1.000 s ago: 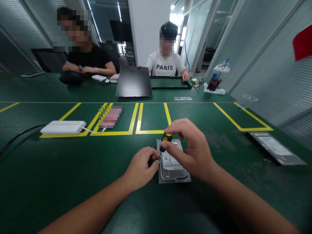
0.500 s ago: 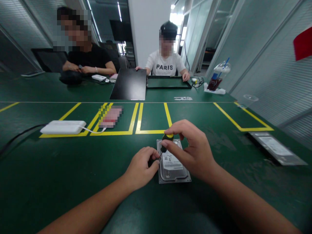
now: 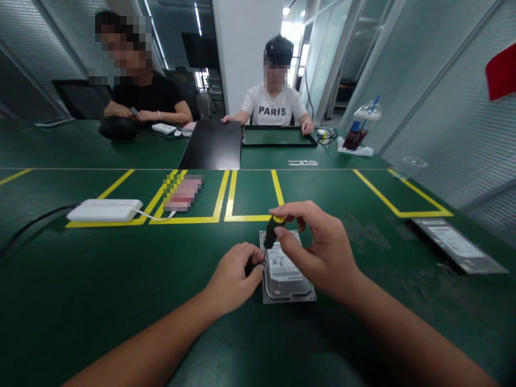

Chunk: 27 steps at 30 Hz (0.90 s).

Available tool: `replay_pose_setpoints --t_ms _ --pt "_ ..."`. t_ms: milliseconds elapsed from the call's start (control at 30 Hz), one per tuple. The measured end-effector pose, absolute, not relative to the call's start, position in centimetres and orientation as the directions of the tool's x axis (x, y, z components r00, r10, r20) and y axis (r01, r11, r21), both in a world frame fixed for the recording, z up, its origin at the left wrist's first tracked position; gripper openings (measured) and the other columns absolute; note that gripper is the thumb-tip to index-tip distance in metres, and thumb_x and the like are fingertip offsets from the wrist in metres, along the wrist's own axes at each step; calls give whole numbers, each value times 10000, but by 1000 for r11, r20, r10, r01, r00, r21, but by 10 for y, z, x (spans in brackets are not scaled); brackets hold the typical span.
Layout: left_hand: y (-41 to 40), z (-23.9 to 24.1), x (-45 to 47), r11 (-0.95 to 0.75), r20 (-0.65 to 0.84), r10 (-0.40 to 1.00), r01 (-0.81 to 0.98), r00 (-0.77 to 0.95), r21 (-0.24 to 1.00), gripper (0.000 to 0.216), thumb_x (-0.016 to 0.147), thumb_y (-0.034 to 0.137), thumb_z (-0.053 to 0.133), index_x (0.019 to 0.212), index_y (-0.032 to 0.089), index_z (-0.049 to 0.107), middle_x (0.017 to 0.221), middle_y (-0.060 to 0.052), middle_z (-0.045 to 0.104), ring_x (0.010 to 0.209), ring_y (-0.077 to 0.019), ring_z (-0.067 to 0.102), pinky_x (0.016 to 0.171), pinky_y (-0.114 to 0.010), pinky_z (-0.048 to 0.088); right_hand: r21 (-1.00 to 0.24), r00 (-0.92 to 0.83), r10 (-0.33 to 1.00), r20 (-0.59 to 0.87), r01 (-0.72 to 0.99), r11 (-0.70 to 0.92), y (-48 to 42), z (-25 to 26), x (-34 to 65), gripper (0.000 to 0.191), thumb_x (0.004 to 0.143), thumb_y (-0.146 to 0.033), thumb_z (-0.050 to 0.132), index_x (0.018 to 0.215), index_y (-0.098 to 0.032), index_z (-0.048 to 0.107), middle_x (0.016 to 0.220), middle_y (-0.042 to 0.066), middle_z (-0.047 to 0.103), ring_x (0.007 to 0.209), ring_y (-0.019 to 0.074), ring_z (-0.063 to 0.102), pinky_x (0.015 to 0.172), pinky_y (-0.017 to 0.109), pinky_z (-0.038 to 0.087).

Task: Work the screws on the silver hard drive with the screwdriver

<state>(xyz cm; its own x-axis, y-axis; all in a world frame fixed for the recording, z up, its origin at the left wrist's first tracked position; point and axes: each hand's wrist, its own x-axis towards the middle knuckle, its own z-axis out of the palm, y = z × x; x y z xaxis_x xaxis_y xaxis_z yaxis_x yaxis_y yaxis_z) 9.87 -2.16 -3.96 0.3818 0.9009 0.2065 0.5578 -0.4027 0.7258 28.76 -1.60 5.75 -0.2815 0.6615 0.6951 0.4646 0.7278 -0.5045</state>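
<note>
A silver hard drive (image 3: 284, 274) with a white label lies flat on the green table in front of me. My right hand (image 3: 324, 250) grips the handle of a dark screwdriver (image 3: 272, 234) with a yellow band near its top, using thumb and fingers. The screwdriver stands tilted, its thin shaft running down to the drive's left edge. My left hand (image 3: 236, 277) is closed at that edge, thumb and index finger pinched around the screwdriver's tip. Whatever sits between those fingertips is too small and hidden to make out.
A second hard drive (image 3: 459, 244) lies to the right. At left is a white power bank (image 3: 105, 210), cabled to a pink phone (image 3: 185, 193). Across the table, a person handles a black panel (image 3: 213, 145) beside a black frame (image 3: 280, 144); a drink cup (image 3: 358, 129) stands nearby.
The fingers of my right hand have shifted on the screwdriver handle, uncovering more of it. My left hand stays put. Across the table, the black panel has slid slightly toward me.
</note>
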Motion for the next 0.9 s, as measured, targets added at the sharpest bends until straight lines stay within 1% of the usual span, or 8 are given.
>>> replay_pose_setpoints --t_ms 133,233,333,467,533,667,767,900 --pt "-21 -40 99 -409 214 899 561 381 720 33 830 186 559 851 203 541 824 -7 567 802 -197 532 739 -335 407 -508 -298 650 699 432 745 -15 57 288 194 844 -183 640 1033 -222 625 989 35 688 932 183 613 753 344 487" --pt "-21 -39 99 -410 215 899 560 381 720 46 825 173 568 851 202 545 827 -4 564 806 -195 531 737 -331 399 -494 -302 640 707 436 752 -15 58 288 164 837 -238 693 984 -219 625 918 24 664 886 175 597 745 336 485" --pt "-21 -39 99 -406 210 899 553 384 728 57 825 160 572 859 200 550 830 -1 562 810 -191 534 736 -323 396 -498 -294 650 701 451 741 -16 58 288 138 850 -178 644 982 -214 625 913 17 674 853 161 598 760 337 482" --pt "-21 -40 99 -407 215 899 549 381 730 58 827 158 573 856 200 546 826 3 558 804 -188 529 732 -317 392 -520 -300 662 687 432 736 -17 58 288 215 846 -138 596 1042 -223 620 1003 29 694 915 172 618 756 340 483" --pt "-22 -40 99 -416 227 896 548 381 726 56 826 159 574 848 200 542 822 3 555 803 -189 524 733 -318 389 -516 -307 652 694 419 747 -15 57 288 199 837 -184 648 1030 -225 618 1001 36 679 940 184 611 744 338 484" --pt "-22 -39 99 -411 219 897 544 383 732 75 817 144 582 858 198 549 830 4 556 816 -189 526 740 -317 388 -486 -295 635 714 443 753 -13 56 288 172 820 -244 723 946 -215 609 895 18 634 856 164 580 737 320 481" --pt "-22 -38 99 -402 208 900 541 384 739 74 818 142 580 863 195 556 834 2 557 819 -188 532 744 -316 391 -478 -288 639 713 466 744 -15 56 288 145 838 -200 683 964 -205 612 905 17 656 844 155 586 757 322 479" --pt "-21 -40 100 -401 215 902 542 375 738 73 817 145 580 865 195 559 832 2 559 810 -188 531 738 -314 388 -497 -289 649 704 451 741 -16 56 288 240 838 -118 601 1066 -190 624 993 36 689 905 160 611 759 321 480"
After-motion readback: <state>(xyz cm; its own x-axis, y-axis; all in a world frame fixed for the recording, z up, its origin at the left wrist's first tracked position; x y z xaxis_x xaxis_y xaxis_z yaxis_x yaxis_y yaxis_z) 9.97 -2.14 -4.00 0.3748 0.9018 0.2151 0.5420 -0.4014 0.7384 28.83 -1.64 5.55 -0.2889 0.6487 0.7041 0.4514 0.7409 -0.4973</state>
